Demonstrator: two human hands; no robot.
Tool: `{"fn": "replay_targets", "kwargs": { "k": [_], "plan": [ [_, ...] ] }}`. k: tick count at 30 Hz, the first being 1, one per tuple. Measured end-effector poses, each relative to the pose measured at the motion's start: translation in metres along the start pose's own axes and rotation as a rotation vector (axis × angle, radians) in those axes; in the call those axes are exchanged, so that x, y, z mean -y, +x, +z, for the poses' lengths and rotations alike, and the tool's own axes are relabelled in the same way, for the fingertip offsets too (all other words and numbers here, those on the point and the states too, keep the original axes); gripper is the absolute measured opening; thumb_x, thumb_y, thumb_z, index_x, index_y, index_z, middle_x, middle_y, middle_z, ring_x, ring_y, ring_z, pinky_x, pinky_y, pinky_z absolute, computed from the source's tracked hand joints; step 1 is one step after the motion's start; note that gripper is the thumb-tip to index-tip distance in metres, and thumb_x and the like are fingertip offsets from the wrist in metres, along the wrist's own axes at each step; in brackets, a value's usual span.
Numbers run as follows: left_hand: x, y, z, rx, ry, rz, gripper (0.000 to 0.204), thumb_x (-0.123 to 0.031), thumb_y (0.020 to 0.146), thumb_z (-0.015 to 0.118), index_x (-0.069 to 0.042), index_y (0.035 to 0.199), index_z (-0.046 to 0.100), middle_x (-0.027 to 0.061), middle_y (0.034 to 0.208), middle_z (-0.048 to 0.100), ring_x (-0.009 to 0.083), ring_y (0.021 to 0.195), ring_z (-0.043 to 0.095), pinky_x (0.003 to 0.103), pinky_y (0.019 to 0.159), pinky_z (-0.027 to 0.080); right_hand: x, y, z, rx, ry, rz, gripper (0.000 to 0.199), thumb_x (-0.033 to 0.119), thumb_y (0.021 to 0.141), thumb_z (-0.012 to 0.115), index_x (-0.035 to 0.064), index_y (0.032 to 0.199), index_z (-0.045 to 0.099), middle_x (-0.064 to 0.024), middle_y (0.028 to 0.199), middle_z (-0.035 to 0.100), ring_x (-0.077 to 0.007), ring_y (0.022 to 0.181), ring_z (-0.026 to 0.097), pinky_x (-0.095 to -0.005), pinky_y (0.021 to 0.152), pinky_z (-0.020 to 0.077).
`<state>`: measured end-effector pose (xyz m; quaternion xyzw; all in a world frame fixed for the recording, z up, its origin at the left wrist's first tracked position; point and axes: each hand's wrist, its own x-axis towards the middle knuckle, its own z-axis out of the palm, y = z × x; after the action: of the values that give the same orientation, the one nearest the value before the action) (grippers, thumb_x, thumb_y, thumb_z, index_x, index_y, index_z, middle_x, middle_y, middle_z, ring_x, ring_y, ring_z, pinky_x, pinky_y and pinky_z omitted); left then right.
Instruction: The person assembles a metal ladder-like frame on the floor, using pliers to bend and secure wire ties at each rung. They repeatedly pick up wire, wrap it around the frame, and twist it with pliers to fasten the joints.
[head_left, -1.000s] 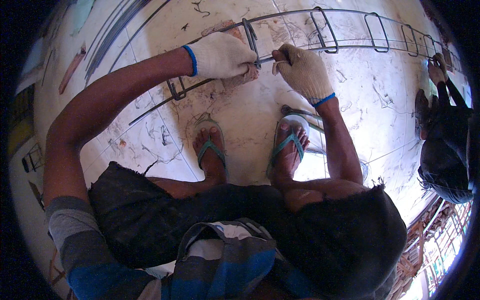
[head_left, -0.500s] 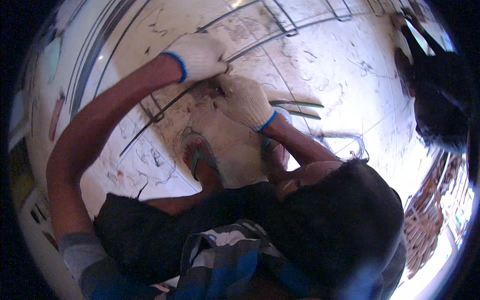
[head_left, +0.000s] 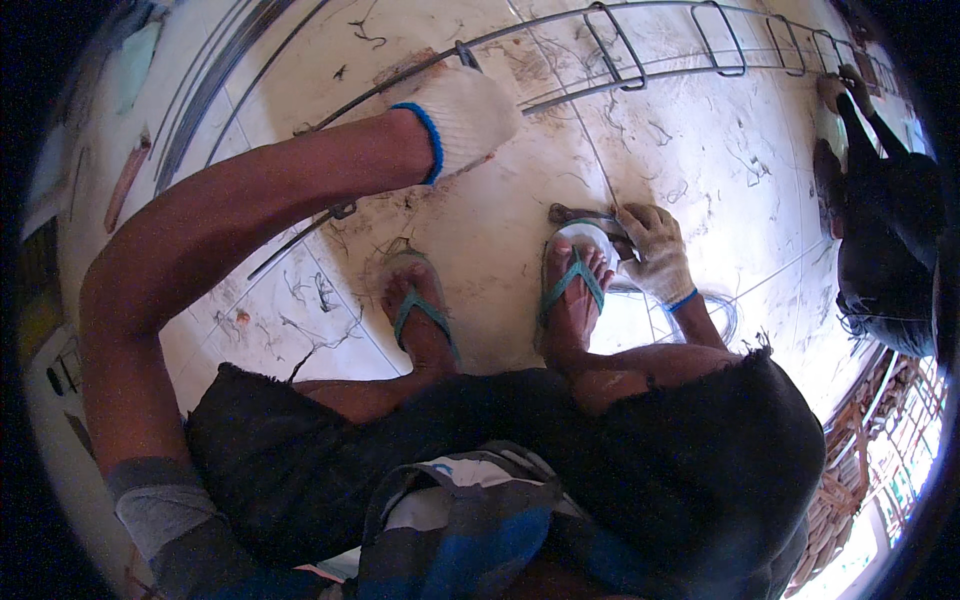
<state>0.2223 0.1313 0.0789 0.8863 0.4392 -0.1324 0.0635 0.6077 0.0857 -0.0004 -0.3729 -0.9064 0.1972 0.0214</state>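
Squatting over a pale tiled floor (head_left: 700, 150) littered with short wire offcuts, the person works with both hands in white knit gloves. The left hand (head_left: 468, 118) is stretched well forward and rests on a long frame of steel rods (head_left: 620, 75), which runs across the upper part of the view from left to right, its long axis crossing in front of the feet, with rectangular stirrup loops (head_left: 612, 45) set along it at intervals. The glove covers the rods at that spot, so whether the fingers are clamped round a bar or only pressing on it cannot be told. The right hand (head_left: 652, 250) is much nearer the body, low beside the toes of the right foot in a green sandal (head_left: 575, 285). Its fingers are curled together on a dark metal hand tool (head_left: 580, 214) that lies on the floor just ahead of that sandal, its handle pointing away to the left of the hand. The tool is therefore well apart from the frame, which lies farther out and up from the right fingers; the left hand is the one nearer the frame. A second green sandal (head_left: 420, 305) stands to the left. At the far right edge another person in dark clothes (head_left: 885, 240) crouches by the frame's far end.
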Motion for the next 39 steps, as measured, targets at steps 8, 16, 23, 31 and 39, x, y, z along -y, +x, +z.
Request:
{"fn": "replay_targets", "kwargs": {
  "k": [8,16,23,31,39],
  "plan": [
    [-0.035,-0.041,-0.117,0.191,-0.149,0.043,0.02,-0.025,0.086,0.07,-0.007,0.086,0.077,0.0135,0.08,0.075,0.0308,0.074,0.076,0.044,0.066,0.061,0.003,0.015,-0.008,0.016,-0.041,-0.129,0.069,0.024,0.066,0.08,0.0092,0.132,0.066,-0.0126,0.114,0.066,-0.0343,0.105,0.063,-0.0462,0.093,0.052],
    [-0.037,-0.072,-0.19,0.495,-0.299,0.211,0.034,-0.035,0.095,0.065,-0.007,0.11,0.078,0.0188,0.106,0.077,0.0297,0.101,0.075,0.043,0.089,0.059,-0.008,0.023,-0.012,0.055,0.164,0.112,0.043,0.014,0.081,0.066,0.0026,0.123,0.065,-0.0195,0.1,0.067,-0.0374,0.09,0.068,-0.0462,0.081,0.0564],
    [0.014,-0.03,-0.134,0.095,-0.116,0.029,0.04,-0.041,0.093,0.066,-0.007,0.112,0.077,0.0232,0.109,0.075,0.032,0.104,0.074,0.045,0.094,0.056,-0.004,0.049,-0.033,0.626,0.635,0.743,0.045,0.02,0.095,0.063,0.0058,0.138,0.063,-0.0078,0.109,0.072,-0.0176,0.091,0.069,-0.0329,0.084,0.0569],
    [0.111,0.01,-0.044,-0.08,-0.305,-0.148,0.047,-0.047,0.092,0.067,-0.007,0.115,0.075,0.0283,0.113,0.073,0.0346,0.107,0.073,0.048,0.1,0.053,0.037,0.025,-0.033,0.348,1.505,0.669,0.078,0.039,0.102,0.068,0.0026,0.161,0.031,-0.0097,0.102,0.068,-0.0199,0.086,0.07,-0.0331,0.078,0.0595],
    [0.138,0.014,0.071,0.073,-0.844,-0.238,0.057,-0.048,0.11,0.043,-0.011,0.151,0.054,0.0132,0.149,0.059,0.0288,0.138,0.053,0.036,0.119,0.039,0.086,0.032,0.0,0.269,1.379,0.577,0.058,0.023,0.106,0.057,0.0082,0.158,0.037,-0.0095,0.12,0.067,-0.0136,0.104,0.062,-0.0293,0.087,0.0511]
  ]
}}
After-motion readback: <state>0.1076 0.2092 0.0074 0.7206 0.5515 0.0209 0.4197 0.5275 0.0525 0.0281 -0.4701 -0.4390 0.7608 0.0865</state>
